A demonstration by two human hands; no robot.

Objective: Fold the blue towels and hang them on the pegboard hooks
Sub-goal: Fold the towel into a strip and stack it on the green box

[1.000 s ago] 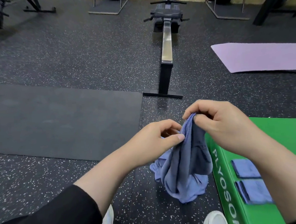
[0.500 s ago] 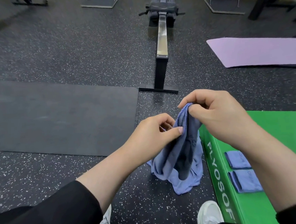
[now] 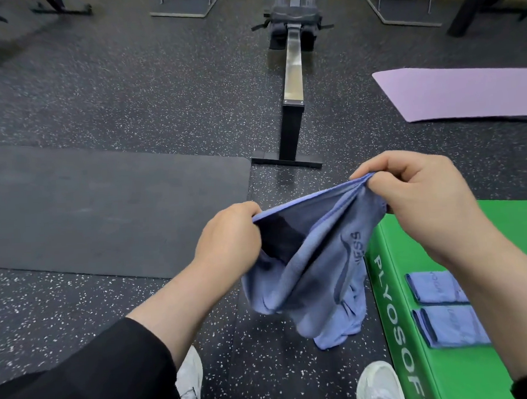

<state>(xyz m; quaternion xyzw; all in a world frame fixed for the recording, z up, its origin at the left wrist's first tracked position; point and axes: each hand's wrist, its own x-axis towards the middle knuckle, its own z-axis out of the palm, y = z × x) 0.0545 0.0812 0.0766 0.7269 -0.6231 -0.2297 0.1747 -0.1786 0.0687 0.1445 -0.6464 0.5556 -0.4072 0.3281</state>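
A blue towel [image 3: 314,266] hangs in the air in front of me, its top hem stretched between my hands and the rest drooping in loose folds toward the floor. My left hand [image 3: 227,241] pinches the hem's left end. Higher and to the right, my right hand [image 3: 409,204] pinches the other end. Two folded blue towels [image 3: 438,287] [image 3: 455,326] lie side by side on top of the green plyo box [image 3: 393,308] at the lower right. No pegboard or hooks are in view.
A rowing machine [image 3: 292,75] stretches away straight ahead. A black mat [image 3: 104,213] lies on the speckled floor at the left, a purple mat [image 3: 464,94] at the right. My white shoes [image 3: 379,385] show at the bottom. Equipment stands line the far edge.
My hands have moved apart along the towel's hem. The bunched towel now spreads out between them, with my left hand lower and my right hand further right.
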